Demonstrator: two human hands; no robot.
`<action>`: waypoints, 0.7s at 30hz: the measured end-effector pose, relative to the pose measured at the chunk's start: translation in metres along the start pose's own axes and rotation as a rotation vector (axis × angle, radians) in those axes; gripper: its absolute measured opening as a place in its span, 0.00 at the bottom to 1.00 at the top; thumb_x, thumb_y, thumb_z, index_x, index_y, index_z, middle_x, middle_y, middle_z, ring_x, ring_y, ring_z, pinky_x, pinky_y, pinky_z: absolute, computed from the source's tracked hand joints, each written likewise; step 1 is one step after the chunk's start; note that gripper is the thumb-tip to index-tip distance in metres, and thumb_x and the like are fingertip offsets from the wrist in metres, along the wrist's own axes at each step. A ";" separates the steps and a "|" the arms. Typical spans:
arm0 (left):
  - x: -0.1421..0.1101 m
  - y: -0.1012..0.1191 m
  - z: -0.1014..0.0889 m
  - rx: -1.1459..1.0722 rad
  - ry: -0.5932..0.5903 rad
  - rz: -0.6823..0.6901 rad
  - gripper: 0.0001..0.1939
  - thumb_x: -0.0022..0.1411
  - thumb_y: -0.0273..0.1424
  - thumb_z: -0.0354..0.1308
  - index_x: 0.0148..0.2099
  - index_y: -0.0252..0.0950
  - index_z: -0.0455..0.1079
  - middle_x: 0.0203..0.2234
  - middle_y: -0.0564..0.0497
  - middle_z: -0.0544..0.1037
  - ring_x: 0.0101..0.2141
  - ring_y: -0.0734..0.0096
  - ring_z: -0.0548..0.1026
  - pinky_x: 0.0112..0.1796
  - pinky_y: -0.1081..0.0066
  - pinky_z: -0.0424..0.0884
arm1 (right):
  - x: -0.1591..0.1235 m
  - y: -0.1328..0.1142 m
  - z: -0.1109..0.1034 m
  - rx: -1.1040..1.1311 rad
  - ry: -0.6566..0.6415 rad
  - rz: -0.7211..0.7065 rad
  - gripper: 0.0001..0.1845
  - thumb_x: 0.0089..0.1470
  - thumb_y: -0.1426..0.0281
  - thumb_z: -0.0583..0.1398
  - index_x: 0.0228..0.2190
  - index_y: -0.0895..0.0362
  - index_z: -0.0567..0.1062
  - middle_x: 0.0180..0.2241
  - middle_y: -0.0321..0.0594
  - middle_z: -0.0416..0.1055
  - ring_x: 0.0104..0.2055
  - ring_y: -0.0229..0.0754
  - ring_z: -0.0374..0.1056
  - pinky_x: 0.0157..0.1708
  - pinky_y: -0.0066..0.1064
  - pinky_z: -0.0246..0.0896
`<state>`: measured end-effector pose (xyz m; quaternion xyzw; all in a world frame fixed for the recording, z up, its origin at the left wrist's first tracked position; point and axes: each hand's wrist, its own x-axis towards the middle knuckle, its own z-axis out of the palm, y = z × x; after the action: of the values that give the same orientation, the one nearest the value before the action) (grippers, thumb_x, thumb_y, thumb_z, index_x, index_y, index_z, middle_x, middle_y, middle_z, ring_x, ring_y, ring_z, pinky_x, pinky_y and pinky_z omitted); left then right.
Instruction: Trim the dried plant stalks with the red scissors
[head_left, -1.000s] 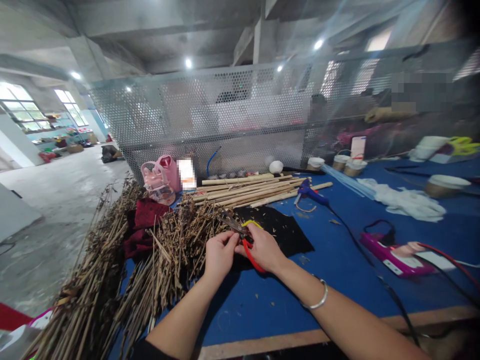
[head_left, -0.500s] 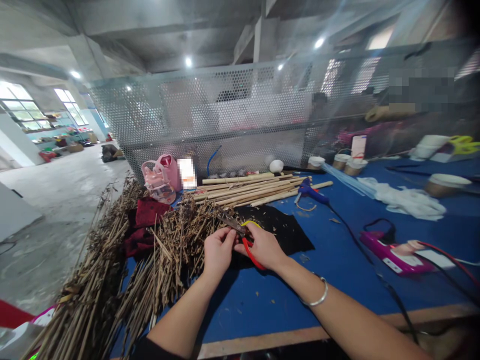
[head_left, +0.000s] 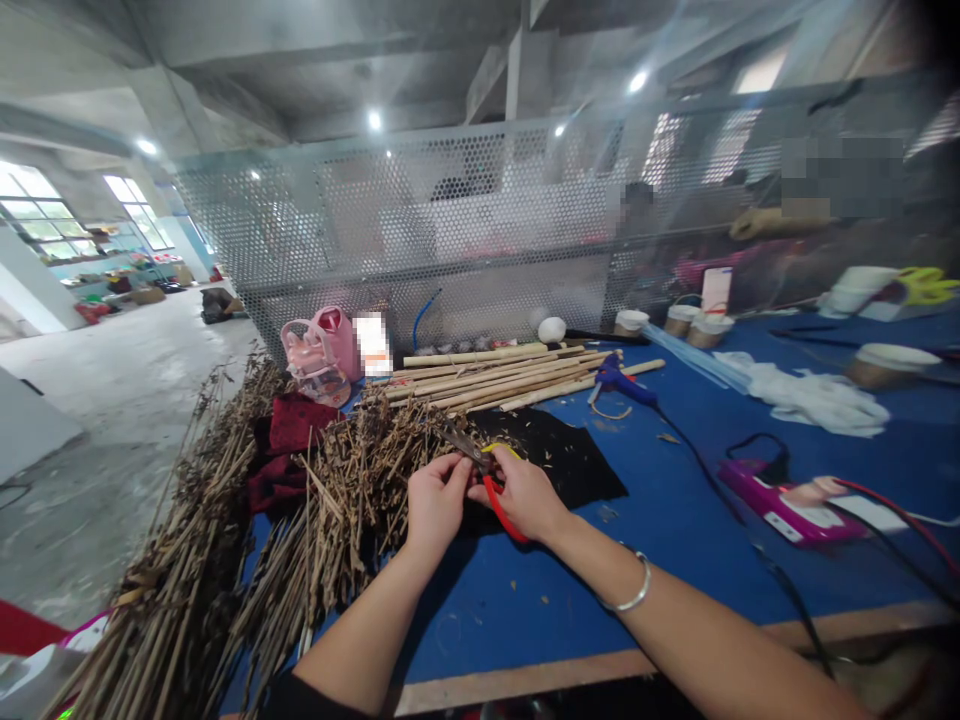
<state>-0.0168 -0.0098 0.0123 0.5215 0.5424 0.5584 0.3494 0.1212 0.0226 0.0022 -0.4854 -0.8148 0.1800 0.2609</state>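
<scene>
My right hand [head_left: 525,495] is closed round red-and-yellow-handled pruning shears [head_left: 489,478], whose dark blades point up and left toward a heap of dry brown twigs [head_left: 352,480]. My left hand [head_left: 435,505] is pinched right beside the blades, its fingers closed on something small I cannot make out. Both hands hover over a black cloth [head_left: 562,460] lying on the blue table [head_left: 660,530].
A long pile of dry stalks [head_left: 172,600] runs down the table's left edge. Pale bamboo sticks [head_left: 502,380] lie behind, near a pink bag [head_left: 322,355] and a blue glue gun [head_left: 622,385]. A purple tool [head_left: 780,500] with cables lies right. A perforated metal screen [head_left: 465,240] backs the table.
Both hands have shifted slightly up and away with the shears; the left fingers have closed in tighter at the blades.
</scene>
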 end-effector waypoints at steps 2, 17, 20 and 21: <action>0.000 -0.001 0.000 0.000 0.009 -0.006 0.13 0.54 0.35 0.53 0.33 0.32 0.74 0.24 0.49 0.77 0.25 0.71 0.72 0.28 0.74 0.67 | 0.001 0.000 0.000 -0.015 -0.018 0.022 0.15 0.47 0.56 0.57 0.31 0.55 0.64 0.26 0.36 0.68 0.26 0.38 0.64 0.23 0.25 0.48; 0.004 -0.006 -0.001 -0.022 0.027 -0.053 0.12 0.52 0.35 0.54 0.30 0.32 0.73 0.21 0.51 0.75 0.23 0.72 0.72 0.26 0.75 0.67 | 0.003 -0.003 -0.006 -0.105 0.050 -0.095 0.18 0.41 0.59 0.61 0.31 0.57 0.64 0.30 0.39 0.66 0.31 0.40 0.62 0.30 0.29 0.52; 0.003 -0.004 -0.002 -0.007 0.019 -0.039 0.12 0.52 0.35 0.54 0.31 0.32 0.74 0.21 0.51 0.75 0.23 0.72 0.72 0.26 0.76 0.67 | 0.002 -0.003 -0.006 -0.077 0.034 -0.075 0.17 0.43 0.59 0.61 0.31 0.56 0.64 0.30 0.38 0.66 0.31 0.40 0.63 0.29 0.28 0.52; 0.003 -0.003 -0.002 -0.008 0.016 -0.037 0.12 0.52 0.36 0.54 0.31 0.32 0.74 0.21 0.51 0.75 0.23 0.72 0.72 0.26 0.75 0.67 | 0.002 -0.003 -0.006 -0.062 0.018 -0.059 0.17 0.43 0.60 0.60 0.32 0.56 0.64 0.30 0.38 0.66 0.30 0.39 0.63 0.28 0.28 0.52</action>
<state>-0.0196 -0.0066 0.0099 0.5052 0.5526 0.5583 0.3574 0.1221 0.0230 0.0093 -0.4708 -0.8314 0.1425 0.2584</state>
